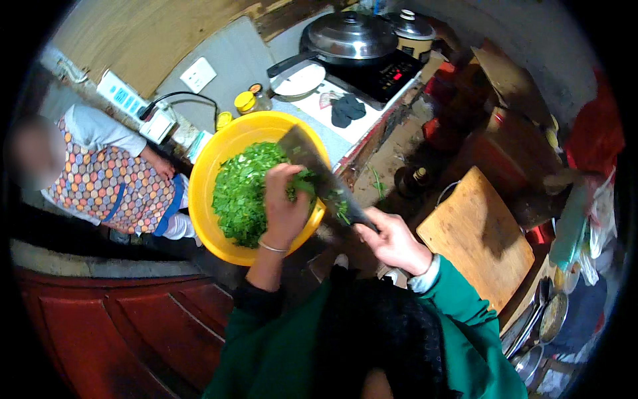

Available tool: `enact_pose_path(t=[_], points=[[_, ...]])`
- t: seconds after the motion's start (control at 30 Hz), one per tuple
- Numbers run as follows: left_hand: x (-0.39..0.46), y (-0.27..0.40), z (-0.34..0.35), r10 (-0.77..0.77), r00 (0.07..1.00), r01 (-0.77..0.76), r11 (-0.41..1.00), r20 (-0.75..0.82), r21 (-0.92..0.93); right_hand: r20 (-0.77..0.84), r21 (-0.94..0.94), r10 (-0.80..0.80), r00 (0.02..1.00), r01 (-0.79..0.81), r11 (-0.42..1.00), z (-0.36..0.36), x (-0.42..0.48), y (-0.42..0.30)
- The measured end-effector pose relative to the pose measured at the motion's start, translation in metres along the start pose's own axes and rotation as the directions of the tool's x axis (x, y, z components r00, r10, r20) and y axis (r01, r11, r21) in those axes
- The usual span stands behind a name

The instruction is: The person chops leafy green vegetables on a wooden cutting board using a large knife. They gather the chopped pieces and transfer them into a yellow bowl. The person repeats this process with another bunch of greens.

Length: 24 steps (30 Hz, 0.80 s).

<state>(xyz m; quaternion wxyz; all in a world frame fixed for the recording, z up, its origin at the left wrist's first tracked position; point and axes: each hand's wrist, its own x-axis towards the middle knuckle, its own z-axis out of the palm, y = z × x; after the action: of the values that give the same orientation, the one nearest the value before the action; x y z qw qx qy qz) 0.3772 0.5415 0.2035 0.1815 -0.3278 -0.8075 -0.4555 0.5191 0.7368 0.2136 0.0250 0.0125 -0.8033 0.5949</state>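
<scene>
My right hand (396, 242) grips the handle of a cleaver (319, 169), its broad dark blade tilted over the rim of a yellow plastic basin (202, 184). Bits of greens cling to the blade near the handle. Chopped leafy greens (241, 192) are heaped in the basin. Above them, my left hand (286, 204) is curled close to the blade, with some greens between its fingers and thumb. A thin bracelet is on that wrist. Motion blurs the fingertips, so whether they touch the blade is unclear.
A wooden cutting board (478, 239) lies at right. On the counter stand a lidded pan (351, 37) on an induction cooker (386, 75), a lidded pot (411, 35) and a yellow-lidded jar (246, 102). A power strip (119, 95) runs along the wall. A child (114, 184) stands left of the basin.
</scene>
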Motion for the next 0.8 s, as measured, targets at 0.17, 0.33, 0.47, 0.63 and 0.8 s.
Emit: enact_pose_path(t=[0.17, 0.33, 0.47, 0.63, 0.8], points=[[-0.059, -0.120, -0.110, -0.468, 0.864, 0.361, 0.834, 0.187, 0.417, 0.028, -0.123, -0.118, 0.993, 0.121, 0.985, 0.036, 0.025, 0.009], [-0.049, -0.158, -0.143, -0.549, 0.774, 0.386, 0.804, 0.315, 0.452, -0.081, 0.401, 0.213, 0.974, -0.164, 0.901, 0.033, 0.016, 0.036], [-0.039, -0.215, -0.098, -0.589, 0.662, 0.366, 0.794, 0.464, 0.486, -0.158, 0.400, 0.299, 0.941, -0.215, 0.891, 0.028, 0.005, 0.037], [-0.004, -0.140, -0.023, -0.364, 0.620, 0.041, 0.900, 0.695, 0.435, -0.230, 0.435, 0.412, 0.882, -0.285, 0.854, 0.029, -0.021, 0.043], [-0.051, -0.174, -0.074, -0.066, 0.545, -0.426, 0.836, 0.836, 0.344, -0.306, 0.455, 0.458, 0.835, -0.294, 0.841, 0.027, -0.052, 0.061]])
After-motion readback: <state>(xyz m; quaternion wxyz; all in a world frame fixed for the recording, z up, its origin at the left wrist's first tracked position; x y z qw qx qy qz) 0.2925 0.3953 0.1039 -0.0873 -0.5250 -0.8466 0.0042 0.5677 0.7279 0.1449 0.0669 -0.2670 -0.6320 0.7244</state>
